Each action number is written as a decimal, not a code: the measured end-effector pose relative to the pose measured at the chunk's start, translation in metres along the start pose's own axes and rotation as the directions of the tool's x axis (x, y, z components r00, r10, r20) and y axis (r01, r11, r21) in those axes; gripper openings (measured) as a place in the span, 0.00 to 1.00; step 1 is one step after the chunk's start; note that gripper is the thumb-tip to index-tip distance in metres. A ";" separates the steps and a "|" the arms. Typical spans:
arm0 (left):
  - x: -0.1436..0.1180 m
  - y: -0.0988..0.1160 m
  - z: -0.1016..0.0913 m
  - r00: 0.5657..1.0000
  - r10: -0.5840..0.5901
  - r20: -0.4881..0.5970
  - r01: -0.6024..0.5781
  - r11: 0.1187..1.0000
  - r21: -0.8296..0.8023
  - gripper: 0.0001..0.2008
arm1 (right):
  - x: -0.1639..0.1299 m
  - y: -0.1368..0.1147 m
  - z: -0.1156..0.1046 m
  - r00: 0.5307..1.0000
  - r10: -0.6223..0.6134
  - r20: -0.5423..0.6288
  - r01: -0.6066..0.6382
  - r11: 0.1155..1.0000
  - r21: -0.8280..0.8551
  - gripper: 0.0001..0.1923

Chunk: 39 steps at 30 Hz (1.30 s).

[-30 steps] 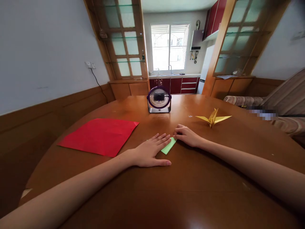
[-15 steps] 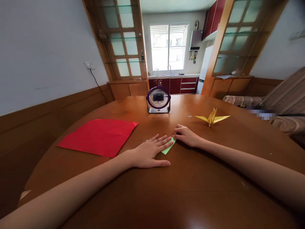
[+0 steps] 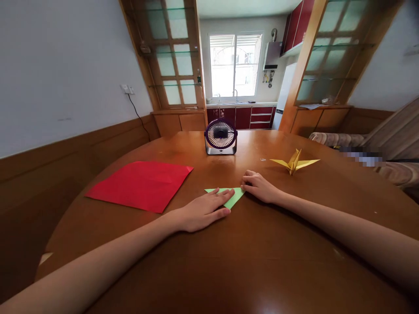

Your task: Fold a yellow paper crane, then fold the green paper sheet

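A piece of green paper (image 3: 234,199), folded to a triangle, lies on the wooden table with a long edge at the far side and a corner toward me. My left hand (image 3: 204,211) rests flat over its left and middle part, fingers stretched out, covering some of it. At the right corner of the paper, my right hand (image 3: 258,186) has its fingers curled together, with thumb and forefinger on the corner tip. The exact grip of those fingertips is partly hidden.
A sheet of red paper (image 3: 140,185) lies to the left. A yellow paper crane (image 3: 293,163) stands at the right, beyond my right hand. A small purple fan (image 3: 221,135) stands at the table's (image 3: 229,270) far side. A striped sofa (image 3: 393,135) is at the far right.
My left hand has drawn back a little to the left and its fingers have come closer together, uncovering more of the green paper. My right hand stays at the corner.
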<state>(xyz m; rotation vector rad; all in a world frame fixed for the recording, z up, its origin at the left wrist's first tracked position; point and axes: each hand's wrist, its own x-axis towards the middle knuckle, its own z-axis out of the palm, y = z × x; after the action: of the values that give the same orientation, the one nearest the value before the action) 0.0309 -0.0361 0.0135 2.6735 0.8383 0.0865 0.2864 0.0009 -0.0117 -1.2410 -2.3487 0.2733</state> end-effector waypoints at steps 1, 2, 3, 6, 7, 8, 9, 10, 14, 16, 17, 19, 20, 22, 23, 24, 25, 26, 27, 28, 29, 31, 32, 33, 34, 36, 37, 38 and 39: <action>0.002 -0.002 0.002 1.000 -0.025 -0.010 0.025 1.000 0.018 0.31 | 0.000 0.000 0.000 1.000 -0.004 -0.002 0.004 1.000 0.004 0.11; 0.003 -0.005 0.004 0.999 -0.041 -0.031 0.042 0.998 0.037 0.31 | 0.000 0.001 0.000 1.000 -0.009 -0.004 0.009 1.000 0.012 0.11; 0.005 -0.007 0.006 0.998 -0.045 -0.048 0.048 0.997 0.059 0.31 | 0.000 0.001 0.000 1.000 -0.013 -0.007 0.014 1.000 0.019 0.11; 0.007 -0.011 0.011 0.994 -0.069 -0.081 0.078 0.991 0.106 0.32 | -0.001 0.000 0.000 1.000 -0.021 -0.013 0.021 1.000 0.020 0.11; 0.007 -0.011 0.012 0.993 -0.074 -0.087 0.084 0.990 0.116 0.32 | -0.001 -0.001 0.000 1.000 -0.022 -0.014 0.022 1.000 0.008 0.11; 0.007 -0.011 0.012 0.993 -0.072 -0.091 0.083 0.989 0.123 0.32 | -0.002 -0.002 -0.001 1.000 -0.024 -0.016 0.024 1.000 -0.012 0.11; 0.007 -0.011 0.012 0.994 -0.062 -0.093 0.074 0.989 0.129 0.32 | -0.003 -0.003 -0.001 0.999 -0.027 -0.021 0.026 0.999 -0.041 0.11; 0.006 -0.011 0.012 0.995 -0.048 -0.092 0.060 0.989 0.133 0.32 | -0.004 -0.005 -0.001 0.999 -0.028 -0.034 0.025 0.996 -0.080 0.10; 0.003 -0.008 0.008 0.998 0.015 -0.062 -0.006 0.991 0.131 0.31 | -0.011 -0.010 -0.002 0.990 -0.070 -0.123 0.040 0.971 -0.234 0.06; 0.002 -0.005 0.006 0.999 0.032 -0.042 -0.027 0.993 0.117 0.31 | -0.014 -0.011 -0.003 0.977 -0.171 -0.129 0.134 0.957 -0.259 0.08; 0.001 -0.004 0.005 0.999 0.035 -0.030 -0.031 0.993 0.111 0.31 | -0.015 -0.011 -0.003 0.964 -0.238 -0.116 0.203 0.946 -0.252 0.11; 0.000 -0.002 0.003 0.999 0.032 -0.006 -0.031 0.994 0.106 0.32 | -0.016 -0.010 -0.003 0.932 -0.356 -0.070 0.335 0.918 -0.211 0.17; 0.000 -0.002 0.002 0.999 0.032 0.003 -0.032 0.994 0.106 0.32 | -0.016 -0.009 -0.003 0.916 -0.398 -0.041 0.385 0.905 -0.182 0.19; 0.000 -0.003 0.001 0.999 0.045 0.008 -0.046 0.993 0.106 0.32 | -0.016 -0.009 -0.003 0.895 -0.445 0.013 0.442 0.886 -0.138 0.21; 0.000 -0.005 0.002 0.999 0.054 0.001 -0.054 0.993 0.107 0.33 | -0.015 -0.008 -0.003 0.891 -0.453 0.035 0.453 0.881 -0.134 0.22; 0.000 -0.006 0.002 0.998 0.057 -0.008 -0.056 0.993 0.108 0.35 | -0.015 -0.008 -0.003 0.890 -0.454 0.055 0.456 0.878 -0.144 0.22; 0.000 -0.008 0.003 0.999 0.051 -0.018 -0.049 0.993 0.109 0.37 | -0.014 -0.008 -0.004 0.889 -0.452 0.071 0.457 0.874 -0.165 0.21; 0.000 -0.009 0.004 0.999 0.039 -0.028 -0.036 0.993 0.110 0.39 | -0.013 -0.008 -0.004 0.889 -0.450 0.088 0.458 0.868 -0.193 0.21; 0.000 -0.010 0.005 0.999 0.021 -0.041 -0.016 0.994 0.112 0.40 | -0.012 -0.008 -0.004 0.887 -0.449 0.106 0.461 0.859 -0.223 0.21; 0.001 -0.010 0.006 0.999 0.002 -0.054 0.005 0.993 0.115 0.41 | -0.011 -0.009 -0.004 0.884 -0.450 0.124 0.467 0.848 -0.251 0.21; 0.001 -0.010 0.007 0.998 -0.014 -0.066 0.022 0.993 0.119 0.41 | -0.010 -0.009 -0.004 0.879 -0.454 0.145 0.476 0.835 -0.275 0.21; 0.002 -0.009 0.009 0.995 -0.036 -0.090 0.048 0.990 0.129 0.41 | -0.008 -0.011 -0.005 0.867 -0.462 0.189 0.499 0.804 -0.323 0.22; 0.003 -0.008 0.010 0.994 -0.045 -0.099 0.058 0.989 0.134 0.42 | -0.008 -0.012 -0.006 0.864 -0.459 0.210 0.504 0.789 -0.351 0.22; 0.003 -0.007 0.011 0.993 -0.053 -0.108 0.068 0.988 0.138 0.42 | -0.007 -0.014 -0.006 0.863 -0.451 0.229 0.506 0.773 -0.384 0.22; 0.004 -0.006 0.012 0.991 -0.060 -0.116 0.077 0.987 0.144 0.42 | -0.007 -0.016 -0.007 0.863 -0.441 0.247 0.505 0.755 -0.419 0.22; 0.005 -0.004 0.014 0.987 -0.076 -0.138 0.098 0.982 0.160 0.41 | -0.007 -0.020 -0.008 0.864 -0.425 0.271 0.504 0.716 -0.483 0.21; 0.005 -0.004 0.014 0.986 -0.085 -0.147 0.109 0.980 0.168 0.41 | -0.007 -0.022 -0.008 0.863 -0.422 0.279 0.505 0.699 -0.506 0.20; 0.005 -0.003 0.015 0.983 -0.096 -0.154 0.122 0.977 0.174 0.40 | -0.007 -0.023 -0.009 0.861 -0.423 0.282 0.507 0.685 -0.522 0.19; 0.005 -0.003 0.015 0.982 -0.104 -0.156 0.132 0.975 0.180 0.40 | -0.007 -0.025 -0.009 0.859 -0.425 0.284 0.510 0.675 -0.532 0.18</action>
<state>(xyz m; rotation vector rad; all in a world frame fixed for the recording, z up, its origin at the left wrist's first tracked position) 0.0363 -0.0354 -0.0014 2.8123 1.1015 0.1845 0.2763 -0.0192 0.0033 -0.7942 -2.8911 -0.6249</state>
